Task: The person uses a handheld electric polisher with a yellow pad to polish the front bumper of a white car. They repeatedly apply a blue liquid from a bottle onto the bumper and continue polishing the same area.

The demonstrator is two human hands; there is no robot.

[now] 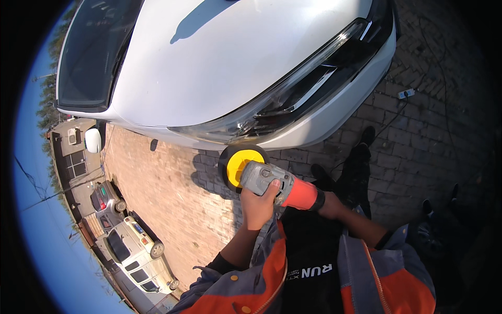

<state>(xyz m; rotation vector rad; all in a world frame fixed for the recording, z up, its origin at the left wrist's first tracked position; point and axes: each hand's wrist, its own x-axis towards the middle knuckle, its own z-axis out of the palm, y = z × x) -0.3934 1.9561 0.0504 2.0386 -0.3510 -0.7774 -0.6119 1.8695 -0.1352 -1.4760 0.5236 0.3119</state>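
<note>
I hold an electric polisher (pixel 300 194) with a grey gear head, an orange-red body and a black rear end. My left hand (pixel 257 208) wraps around the gear head, its thumb lying on top. Around the rear grip, partly hidden by the tool and sleeve, my right hand (pixel 331 205) is closed. A yellow backing plate with a black rim, the polishing disc (pixel 235 163), faces away from me. Its edge overlaps the lower corner of a white car's bumper (pixel 282 137); whether they touch I cannot tell. Just above is the car's headlight (pixel 231 125).
The white hood (pixel 188 74) fills the upper middle, with a shadow across it. A power strip (pixel 406 93) and a cable (pixel 392 119) lie on the brick paving (pixel 396 149) at right. Parked vehicles, a beige van (pixel 135 255) and a grey car (pixel 106 206), stand at left.
</note>
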